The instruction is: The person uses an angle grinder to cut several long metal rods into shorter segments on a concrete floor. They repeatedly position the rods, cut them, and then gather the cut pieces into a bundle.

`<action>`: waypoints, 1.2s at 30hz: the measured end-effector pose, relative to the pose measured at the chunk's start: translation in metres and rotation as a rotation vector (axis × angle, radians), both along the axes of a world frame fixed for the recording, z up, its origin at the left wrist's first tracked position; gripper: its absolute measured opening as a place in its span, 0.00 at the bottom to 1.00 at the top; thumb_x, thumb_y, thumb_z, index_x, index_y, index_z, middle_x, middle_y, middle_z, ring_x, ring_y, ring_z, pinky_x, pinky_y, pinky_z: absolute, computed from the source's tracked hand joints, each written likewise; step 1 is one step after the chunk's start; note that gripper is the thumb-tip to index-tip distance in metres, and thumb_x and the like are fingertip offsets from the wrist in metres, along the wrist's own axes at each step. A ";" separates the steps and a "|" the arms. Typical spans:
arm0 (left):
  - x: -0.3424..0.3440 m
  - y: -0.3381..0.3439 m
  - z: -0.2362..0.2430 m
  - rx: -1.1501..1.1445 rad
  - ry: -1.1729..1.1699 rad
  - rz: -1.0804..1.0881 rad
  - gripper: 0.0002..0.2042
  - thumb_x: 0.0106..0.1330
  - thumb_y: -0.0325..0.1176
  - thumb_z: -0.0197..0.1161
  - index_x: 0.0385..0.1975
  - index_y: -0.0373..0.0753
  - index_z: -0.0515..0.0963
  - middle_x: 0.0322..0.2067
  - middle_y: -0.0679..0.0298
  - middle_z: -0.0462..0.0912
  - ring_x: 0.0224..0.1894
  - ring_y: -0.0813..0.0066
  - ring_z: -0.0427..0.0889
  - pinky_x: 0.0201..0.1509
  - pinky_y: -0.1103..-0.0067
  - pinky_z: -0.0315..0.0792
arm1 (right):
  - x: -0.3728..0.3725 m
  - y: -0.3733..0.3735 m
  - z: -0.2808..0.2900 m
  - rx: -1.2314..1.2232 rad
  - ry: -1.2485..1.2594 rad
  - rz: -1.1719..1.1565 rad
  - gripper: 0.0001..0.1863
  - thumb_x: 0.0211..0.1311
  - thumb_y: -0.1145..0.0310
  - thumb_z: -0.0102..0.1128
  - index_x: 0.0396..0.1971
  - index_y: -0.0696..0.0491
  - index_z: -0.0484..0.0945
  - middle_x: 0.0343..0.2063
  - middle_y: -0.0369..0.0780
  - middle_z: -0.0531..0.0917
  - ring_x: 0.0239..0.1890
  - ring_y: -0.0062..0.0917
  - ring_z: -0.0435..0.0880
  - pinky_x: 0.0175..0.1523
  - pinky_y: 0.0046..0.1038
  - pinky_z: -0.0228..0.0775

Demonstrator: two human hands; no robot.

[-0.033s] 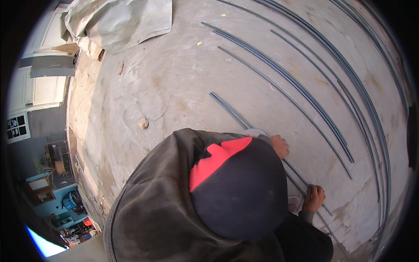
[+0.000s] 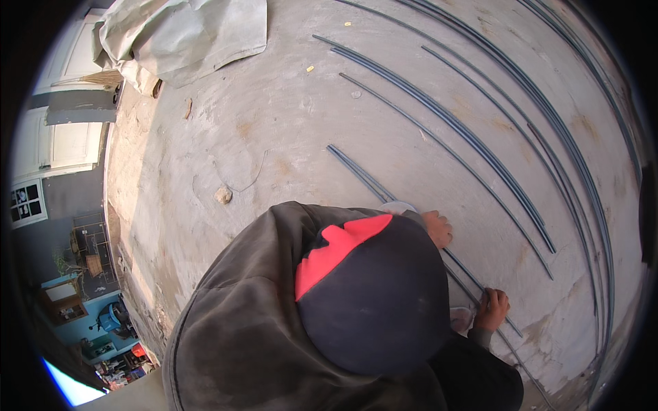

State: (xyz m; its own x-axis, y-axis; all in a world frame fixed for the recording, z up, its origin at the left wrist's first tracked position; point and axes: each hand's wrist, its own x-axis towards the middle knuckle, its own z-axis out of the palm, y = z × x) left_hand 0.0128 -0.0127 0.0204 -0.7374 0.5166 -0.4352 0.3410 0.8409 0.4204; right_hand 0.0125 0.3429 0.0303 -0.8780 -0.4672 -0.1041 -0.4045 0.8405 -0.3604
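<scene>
A co-worker point(image 2: 370, 294) in a dark hoodie and a black-and-red cap crouches over steel rods point(image 2: 360, 171) on the concrete floor. The co-worker's upper hand point(image 2: 436, 229) rests beside a pale round object point(image 2: 399, 205), partly hidden by the cap. Their lower hand point(image 2: 492, 308) has bent fingers on the rods. Neither my left hand nor my right hand shows in the frame.
Several long bars point(image 2: 480, 137) lie curving across the concrete floor point(image 2: 274, 109) to the right. A crumpled grey sheet point(image 2: 192, 38) lies top left, a stone point(image 2: 223, 194) and loose wire nearer. A building wall point(image 2: 68, 185) with doors and stored items runs along the left.
</scene>
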 end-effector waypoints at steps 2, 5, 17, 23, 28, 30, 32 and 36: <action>-0.010 0.003 0.000 -0.013 -0.033 -0.012 0.20 0.61 0.44 0.70 0.49 0.39 0.81 0.51 0.60 0.81 0.57 0.61 0.78 0.60 0.67 0.71 | 0.003 0.004 -0.002 -0.003 0.002 -0.019 0.08 0.59 0.71 0.64 0.38 0.50 0.83 0.39 0.41 0.80 0.48 0.38 0.78 0.56 0.39 0.65; -0.006 0.004 -0.004 -0.073 -0.095 -0.024 0.19 0.62 0.43 0.68 0.48 0.39 0.81 0.49 0.60 0.81 0.56 0.61 0.78 0.60 0.67 0.71 | 0.012 -0.009 0.004 -0.033 -0.007 -0.012 0.07 0.59 0.71 0.64 0.38 0.49 0.83 0.38 0.39 0.81 0.47 0.38 0.79 0.56 0.40 0.65; 0.016 0.011 -0.022 0.008 0.210 -0.078 0.10 0.63 0.32 0.60 0.42 0.42 0.82 0.43 0.64 0.83 0.49 0.65 0.81 0.51 0.69 0.75 | 0.009 0.012 0.001 0.048 -0.026 -0.093 0.07 0.57 0.70 0.66 0.37 0.47 0.84 0.39 0.37 0.82 0.48 0.36 0.79 0.58 0.41 0.65; 0.009 0.011 -0.025 0.017 0.177 -0.049 0.11 0.58 0.37 0.63 0.38 0.41 0.82 0.41 0.64 0.82 0.48 0.64 0.81 0.51 0.68 0.75 | 0.018 0.010 -0.006 -0.002 -0.034 -0.182 0.07 0.58 0.70 0.66 0.37 0.47 0.85 0.39 0.37 0.82 0.49 0.37 0.79 0.59 0.41 0.64; 0.032 0.014 -0.061 0.071 0.384 0.074 0.08 0.52 0.38 0.66 0.30 0.45 0.83 0.31 0.69 0.82 0.41 0.67 0.83 0.45 0.71 0.75 | 0.009 0.001 0.007 0.041 -0.124 -0.089 0.07 0.56 0.69 0.66 0.35 0.46 0.85 0.38 0.37 0.83 0.46 0.37 0.80 0.58 0.41 0.65; 0.031 0.015 -0.059 0.117 0.371 0.063 0.07 0.53 0.38 0.65 0.30 0.45 0.82 0.31 0.69 0.82 0.41 0.67 0.82 0.45 0.71 0.75 | 0.009 -0.002 0.008 0.038 -0.133 -0.081 0.07 0.55 0.70 0.66 0.35 0.46 0.85 0.38 0.37 0.83 0.46 0.38 0.80 0.57 0.41 0.65; 0.028 0.007 -0.047 0.122 0.339 0.039 0.07 0.54 0.37 0.65 0.30 0.45 0.82 0.32 0.68 0.82 0.41 0.67 0.82 0.46 0.70 0.75 | 0.013 -0.005 0.006 0.025 -0.127 -0.096 0.08 0.56 0.71 0.67 0.36 0.47 0.85 0.39 0.37 0.82 0.46 0.37 0.80 0.57 0.41 0.64; 0.011 0.005 -0.017 0.089 0.242 -0.032 0.06 0.56 0.36 0.64 0.31 0.44 0.82 0.34 0.67 0.83 0.43 0.65 0.82 0.48 0.69 0.75 | 0.023 -0.001 -0.013 -0.022 -0.094 -0.211 0.08 0.55 0.70 0.67 0.36 0.46 0.86 0.39 0.38 0.84 0.46 0.38 0.81 0.54 0.40 0.68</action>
State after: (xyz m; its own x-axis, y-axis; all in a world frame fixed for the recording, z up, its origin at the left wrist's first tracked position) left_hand 0.0235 -0.0081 0.0030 -0.7975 0.5693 -0.1998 0.4661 0.7916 0.3951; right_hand 0.0358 0.3424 0.0175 -0.9434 -0.2773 -0.1821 -0.1842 0.8943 -0.4078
